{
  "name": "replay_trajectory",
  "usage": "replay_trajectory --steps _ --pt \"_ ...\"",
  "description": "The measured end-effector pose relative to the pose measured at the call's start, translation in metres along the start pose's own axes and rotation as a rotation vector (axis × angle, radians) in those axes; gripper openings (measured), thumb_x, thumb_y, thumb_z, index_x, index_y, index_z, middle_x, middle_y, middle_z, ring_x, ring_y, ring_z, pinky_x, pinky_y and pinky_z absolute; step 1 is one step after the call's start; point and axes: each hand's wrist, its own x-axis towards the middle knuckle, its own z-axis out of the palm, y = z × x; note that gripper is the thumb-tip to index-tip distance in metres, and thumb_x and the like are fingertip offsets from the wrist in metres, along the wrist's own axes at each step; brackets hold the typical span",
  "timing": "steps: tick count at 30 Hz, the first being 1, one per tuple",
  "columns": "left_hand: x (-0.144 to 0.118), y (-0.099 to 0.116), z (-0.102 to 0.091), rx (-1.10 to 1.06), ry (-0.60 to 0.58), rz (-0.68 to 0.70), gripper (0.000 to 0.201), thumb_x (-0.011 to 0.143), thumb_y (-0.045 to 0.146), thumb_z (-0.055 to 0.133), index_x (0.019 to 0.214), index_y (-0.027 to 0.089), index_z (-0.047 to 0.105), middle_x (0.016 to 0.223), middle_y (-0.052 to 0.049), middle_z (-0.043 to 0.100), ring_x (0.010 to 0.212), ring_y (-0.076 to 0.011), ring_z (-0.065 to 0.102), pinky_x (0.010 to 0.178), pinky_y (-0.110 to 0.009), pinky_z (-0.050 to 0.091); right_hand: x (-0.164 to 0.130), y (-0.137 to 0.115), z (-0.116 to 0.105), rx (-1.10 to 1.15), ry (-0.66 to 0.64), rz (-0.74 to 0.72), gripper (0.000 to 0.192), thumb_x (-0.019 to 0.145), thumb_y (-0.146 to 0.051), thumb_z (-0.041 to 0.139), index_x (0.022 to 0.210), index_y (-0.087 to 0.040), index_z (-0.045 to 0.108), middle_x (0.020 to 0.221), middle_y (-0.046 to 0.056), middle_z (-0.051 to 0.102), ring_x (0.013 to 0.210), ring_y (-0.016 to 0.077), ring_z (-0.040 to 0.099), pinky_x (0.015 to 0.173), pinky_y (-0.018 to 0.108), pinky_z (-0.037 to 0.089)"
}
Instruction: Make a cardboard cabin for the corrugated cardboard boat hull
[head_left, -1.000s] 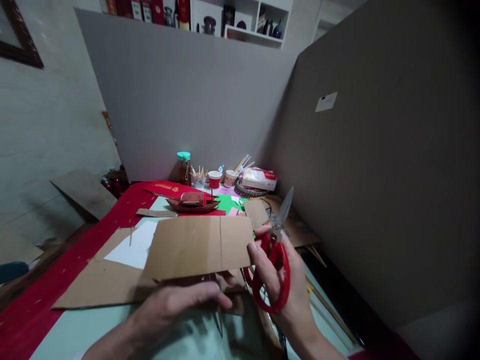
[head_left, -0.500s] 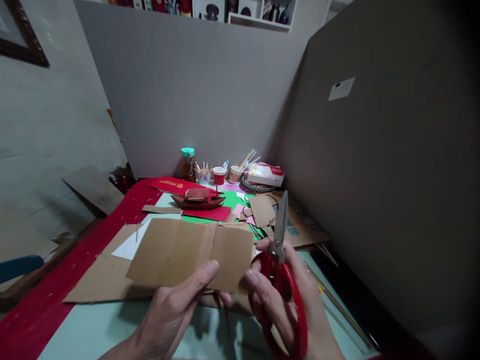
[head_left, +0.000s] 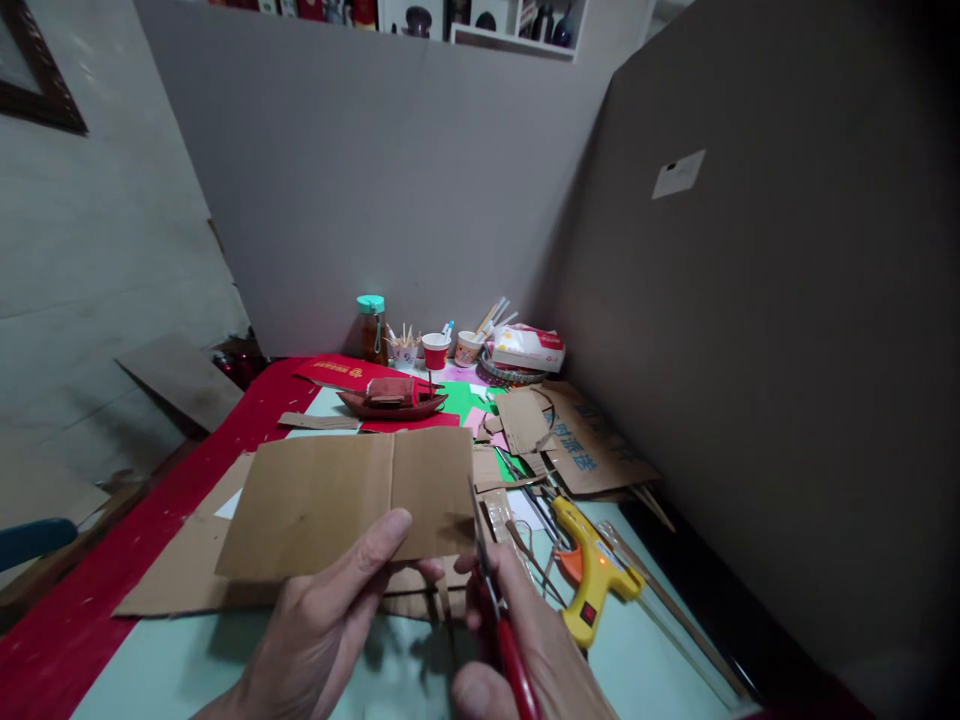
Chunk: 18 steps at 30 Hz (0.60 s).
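A grey partition (head_left: pixel 337 180) closes in the far side of your workspace, and below it the pale surface (head_left: pixel 645 640) is strewn with craft bits, among them a small brown model boat (head_left: pixel 394 402) and a yellow glue gun (head_left: pixel 596 575). You seem to be at the point of bringing scissors (head_left: pixel 491 590) to a cardboard panel (head_left: pixel 315 490), setting up for a trim along its right edge. Your left hand (head_left: pixel 330 620) has its grip clamped on the panel's near edge, thumb on top and fingers underneath; your right hand (head_left: pixel 525 630) is closed around the red handles. The blades stand almost edge-on beside the panel's right side, so you cannot tell from here whether they are apart or touching the board. A cut here would call for a steady left grip and the blades squared to the edge, fingers clear of their line. The panel itself is held up in front of you, over a larger cardboard sheet (head_left: pixel 172 575): plain brown, roughly rectangular, with one crease running across it right of the middle and a faint smudge left of that
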Motion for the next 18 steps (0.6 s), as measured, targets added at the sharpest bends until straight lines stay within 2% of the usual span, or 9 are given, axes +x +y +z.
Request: replay_trajectory --steps 3,8,11,14,18 --pt "0.001 0.0 -0.002 0.018 -0.018 -0.007 0.019 0.067 0.03 0.091 0.078 0.018 0.08 0.092 -0.004 0.083 0.117 -0.0271 0.07 0.092 -0.02 0.06 0.002 -0.008 -0.003 -0.006 -0.049 0.019 0.054 0.084 -0.067 0.056 0.121 -0.028 0.059 0.105 0.008 0.068 0.093 0.029 0.069 0.072 0.034 0.054" --pt "-0.002 0.004 0.003 0.08 0.033 0.071 0.015 0.07 0.029 0.087 0.079 0.018 0.08 0.099 -0.003 0.083 0.124 -0.023 0.065 0.093 -0.013 0.055 0.0 -0.012 -0.012 -0.089 -0.089 -0.025 0.053 0.087 -0.062 0.058 0.129 -0.03 0.053 0.09 0.002 0.061 0.071 0.022 0.063 0.066 0.032 0.051" --pt "-0.005 0.005 0.006 0.084 0.032 0.067 0.006 0.075 0.025 0.083 0.081 0.023 0.081 0.097 0.001 0.083 0.113 -0.0199 0.071 0.091 -0.015 0.058 0.0 -0.01 -0.011 -0.071 -0.078 -0.021 0.057 0.087 -0.067 0.057 0.129 -0.029 0.053 0.093 0.003 0.062 0.08 0.0249 0.065 0.07 0.033 0.052" --pt "-0.004 0.003 0.003 0.114 -0.033 0.08 0.007 0.075 0.031 0.085 0.076 0.025 0.082 0.082 0.003 0.082 0.095 -0.0187 0.076 0.089 -0.016 0.059 0.003 -0.008 -0.008 -0.044 -0.066 -0.061 0.054 0.087 -0.067 0.057 0.122 -0.026 0.056 0.101 0.006 0.064 0.091 0.0273 0.066 0.078 0.035 0.053" --pt "-0.002 0.001 -0.003 0.113 -0.053 0.035 0.007 0.077 0.035 0.083 0.08 0.028 0.083 0.081 0.005 0.081 0.085 -0.0175 0.076 0.09 -0.018 0.059 0.007 -0.007 -0.006 -0.054 -0.059 -0.057 0.05 0.087 -0.066 0.057 0.114 -0.023 0.057 0.095 0.005 0.065 0.083 0.0254 0.065 0.076 0.035 0.052"
